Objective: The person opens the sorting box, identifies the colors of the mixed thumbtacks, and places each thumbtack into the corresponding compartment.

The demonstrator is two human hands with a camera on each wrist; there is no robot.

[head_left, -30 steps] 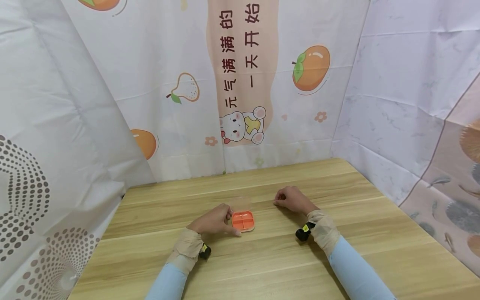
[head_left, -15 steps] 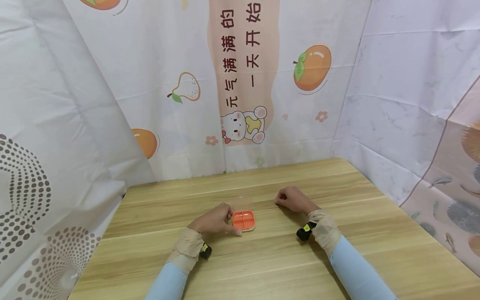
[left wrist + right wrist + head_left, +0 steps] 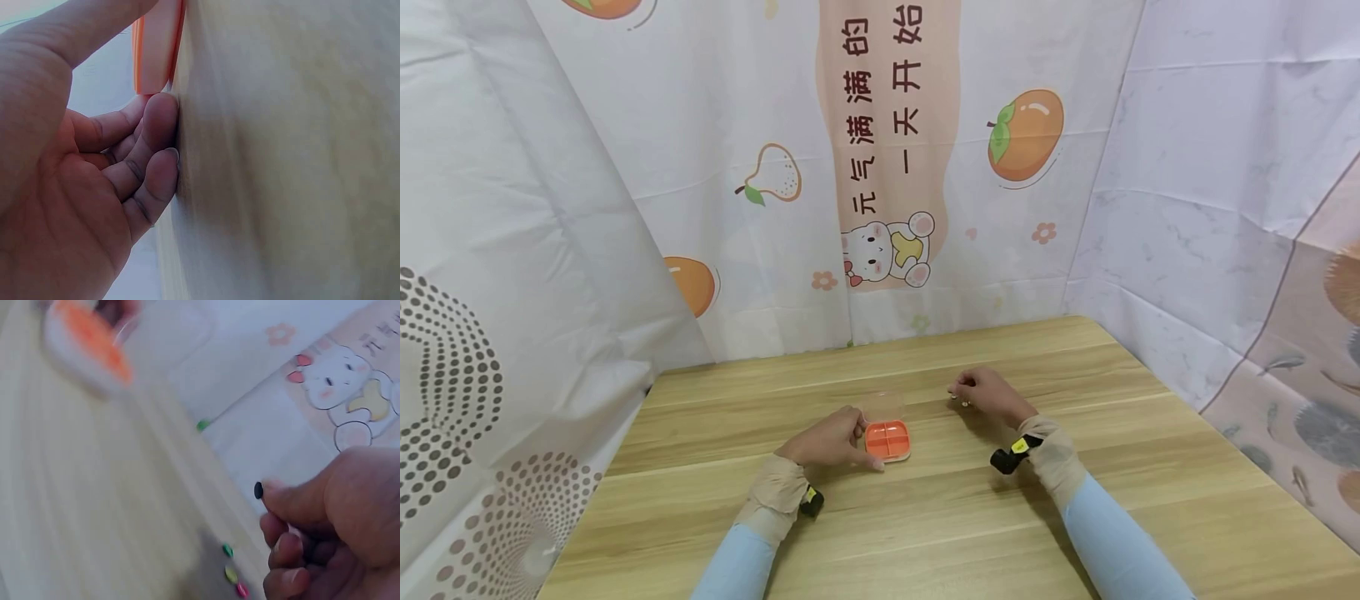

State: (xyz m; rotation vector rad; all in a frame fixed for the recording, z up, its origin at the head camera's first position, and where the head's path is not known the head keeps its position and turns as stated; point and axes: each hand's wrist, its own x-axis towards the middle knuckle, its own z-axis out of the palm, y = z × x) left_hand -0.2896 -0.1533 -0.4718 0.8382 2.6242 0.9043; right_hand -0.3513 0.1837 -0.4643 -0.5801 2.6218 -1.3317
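Observation:
An orange pill box (image 3: 887,442) with several compartments lies on the wooden table, its clear lid (image 3: 883,407) folded back. My left hand (image 3: 827,442) holds the box at its left side, thumb by the front corner and curled fingers by the back corner. In the left wrist view, fingertips meet the end of the box (image 3: 156,53). To the right of the box, my right hand (image 3: 991,394) is just above the table. It pinches a small dark oval piece (image 3: 258,490) at the thumb tip, the other fingers curled in.
Small green (image 3: 227,550), yellow (image 3: 231,574) and red (image 3: 242,589) pieces lie on the table under my right hand. A printed curtain (image 3: 775,317) hangs along the table's back edge. Another curtain (image 3: 1195,208) stands on the right.
My right hand has risen slightly and its wrist has turned, so small pieces now show beneath its fingers. My left hand and the pill box stay in place.

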